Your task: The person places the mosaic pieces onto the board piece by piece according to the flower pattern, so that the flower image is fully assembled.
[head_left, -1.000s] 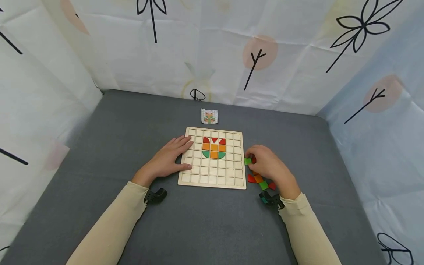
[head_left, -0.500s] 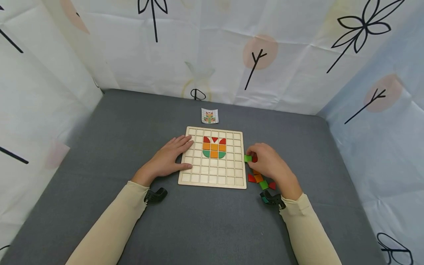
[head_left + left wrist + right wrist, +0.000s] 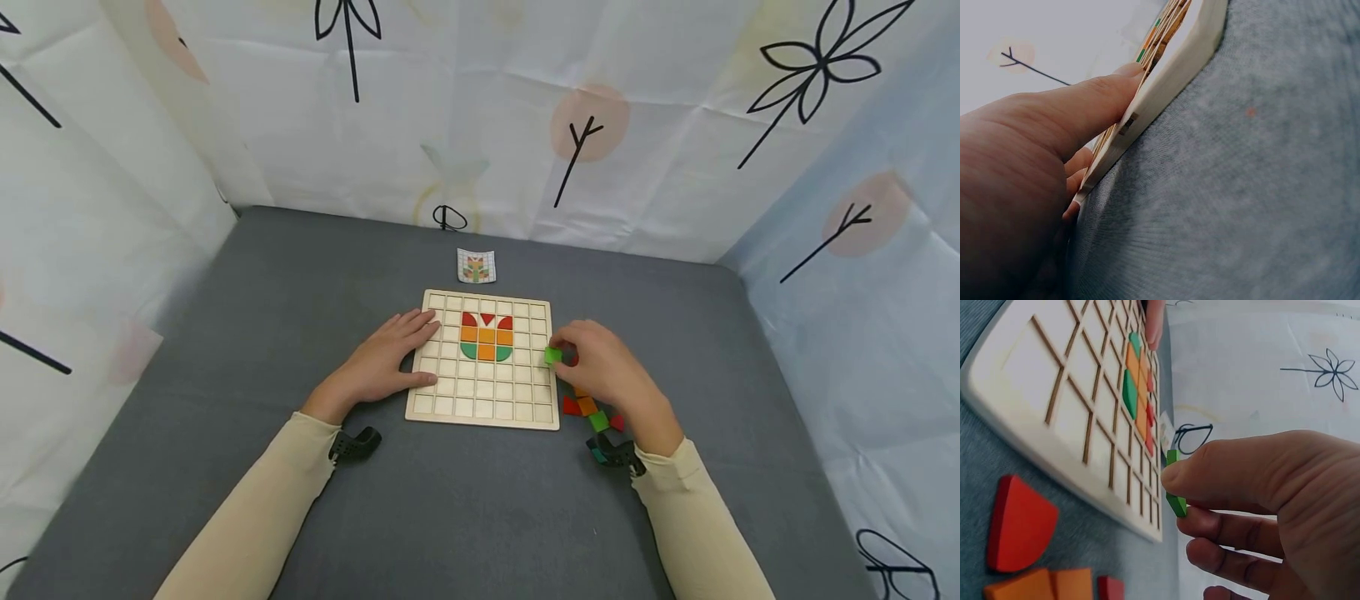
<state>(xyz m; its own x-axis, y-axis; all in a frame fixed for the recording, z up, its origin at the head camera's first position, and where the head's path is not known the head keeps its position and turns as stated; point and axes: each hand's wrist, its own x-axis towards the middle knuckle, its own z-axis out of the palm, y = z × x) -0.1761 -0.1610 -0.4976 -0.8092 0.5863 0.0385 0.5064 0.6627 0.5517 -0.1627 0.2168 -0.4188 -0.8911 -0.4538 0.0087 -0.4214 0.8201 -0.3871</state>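
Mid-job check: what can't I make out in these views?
- Head: card, pattern too small to read exactly.
- Head: red piece beside the green piece, partly hidden by the right hand.
- Right wrist: orange pieces, cut off by the bottom edge.
- Left wrist: board, pattern nearly edge-on.

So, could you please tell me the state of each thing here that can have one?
Board: lying flat, partly filled.
Left hand: spread, resting on the board's left edge.
Right hand: pinching the green piece.
Green piece: held above the table.
Set pieces: seated in the board's grid.
Loose pieces: lying on the table.
Picture card: face up.
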